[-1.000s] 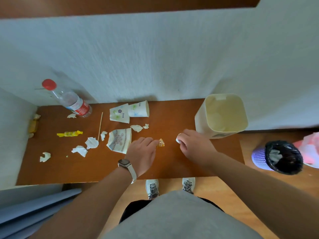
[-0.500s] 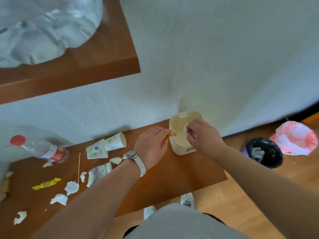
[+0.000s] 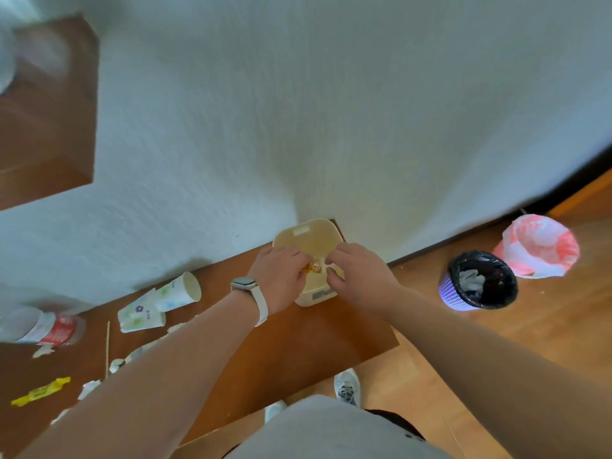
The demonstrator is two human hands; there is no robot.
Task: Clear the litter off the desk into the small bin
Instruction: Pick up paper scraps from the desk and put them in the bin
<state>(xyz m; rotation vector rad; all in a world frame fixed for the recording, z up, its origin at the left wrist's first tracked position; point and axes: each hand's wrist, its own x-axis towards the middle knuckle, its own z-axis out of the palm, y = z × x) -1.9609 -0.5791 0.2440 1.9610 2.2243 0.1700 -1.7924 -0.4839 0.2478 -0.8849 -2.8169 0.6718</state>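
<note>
The small cream bin (image 3: 314,241) stands on the brown desk (image 3: 314,342) at its far right corner, against the white wall. Both my hands hover over its open top. My left hand (image 3: 278,279), with a watch on the wrist, pinches a small gold candy wrapper (image 3: 313,268) just above the opening. My right hand (image 3: 361,276) is curled beside it, fingertips pinched on a tiny white paper scrap that barely shows. Litter lies on the left of the desk: two paper cups (image 3: 178,291), a yellow wrapper (image 3: 41,390), a thin stick (image 3: 107,349) and white paper scraps (image 3: 89,389).
A plastic bottle with a red label (image 3: 43,329) lies at the desk's far left. On the wooden floor to the right stand a purple basket with a black liner (image 3: 478,281) and a pink-white bag (image 3: 538,246). A wooden shelf (image 3: 46,111) hangs up left.
Both hands lifted off the desk with the gold wrapper and the white scrap and moved right and back, over the bin's opening. My view swung up and to the right.
</note>
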